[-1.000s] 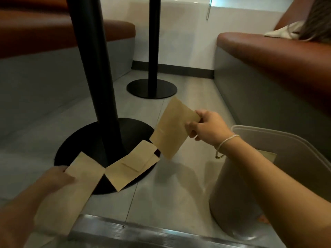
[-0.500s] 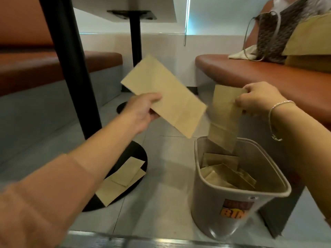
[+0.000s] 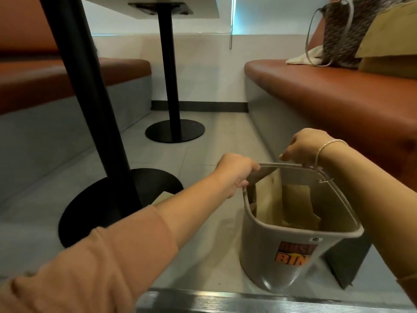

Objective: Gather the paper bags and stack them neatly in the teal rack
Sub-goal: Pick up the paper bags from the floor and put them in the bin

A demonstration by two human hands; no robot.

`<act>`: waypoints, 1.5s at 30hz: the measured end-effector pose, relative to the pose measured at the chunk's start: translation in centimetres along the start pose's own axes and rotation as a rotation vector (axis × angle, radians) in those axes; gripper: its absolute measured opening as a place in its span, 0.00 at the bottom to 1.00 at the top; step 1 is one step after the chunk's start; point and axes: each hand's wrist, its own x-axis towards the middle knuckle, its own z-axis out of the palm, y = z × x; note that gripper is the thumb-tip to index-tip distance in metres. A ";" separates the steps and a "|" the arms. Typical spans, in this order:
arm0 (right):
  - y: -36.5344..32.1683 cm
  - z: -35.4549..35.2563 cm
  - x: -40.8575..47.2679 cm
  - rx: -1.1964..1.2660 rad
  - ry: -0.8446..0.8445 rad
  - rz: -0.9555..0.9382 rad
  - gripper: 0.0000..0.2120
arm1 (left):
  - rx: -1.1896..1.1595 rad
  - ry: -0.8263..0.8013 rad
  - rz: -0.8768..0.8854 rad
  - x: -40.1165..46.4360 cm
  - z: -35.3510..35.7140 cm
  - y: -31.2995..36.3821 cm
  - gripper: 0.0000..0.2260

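Paper bags (image 3: pixel 291 204): several lie inside the grey bin (image 3: pixel 279 251), which sits on the floor at about 4 o'clock in the view, label side facing the camera. They look loosely dropped, at mixed angles, not a squared stack. No teal rack is visible; the grey bin seems to be the receptacle here.

One bag (image 3: pixel 266 195) stands tall against the bin's left inner wall. Left hand (image 3: pixel 234 175) is at the rim's 10 o'clock corner, fingers curled over the edge, apparently pinching that bag's top against the wall; exact contact is blurred. Right hand (image 3: pixel 302 146) is at the far rim, 12 to 1 o'clock, fingers curled down onto the edge. Can't tell whether it holds paper or just the rim.

Step in hand, as I read it: seating the latest bags and steadying the bin.

How to do it well:
- Keep one hand on the rim; the bin looks light and would probably tip or slide.
- Slide the upright bag down flat along the wall, don't shove; thin paper creases.
- Align the edges of the loose ones underneath before adding more, otherwise the stack fans out.

Still outstanding: at least one more bag (image 3: pixel 162 197) lies on the black table base (image 3: pixel 90 213) at 9 o'clock of the bin, mostly hidden behind the left forearm. Get it next.

Further out: orange seats on both sides, a handbag (image 3: pixel 347 30) on the right seat at 1 o'clock.
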 end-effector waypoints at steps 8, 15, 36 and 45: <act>-9.2 6.7 0.7 0.006 -0.039 -0.290 0.12 | 0.796 0.308 0.189 4.2 -12.2 -5.8 0.16; -15.1 15.6 0.1 -0.171 -0.295 -0.458 0.13 | 1.214 0.317 -0.148 6.5 -24.1 -16.2 0.16; -15.8 25.4 2.2 -0.271 -0.494 -0.450 0.06 | 1.535 0.011 -0.079 11.5 -20.4 -24.3 0.17; -15.0 24.7 1.6 -0.276 -0.524 -0.463 0.16 | 1.644 -0.083 -0.049 9.9 -20.3 -23.0 0.14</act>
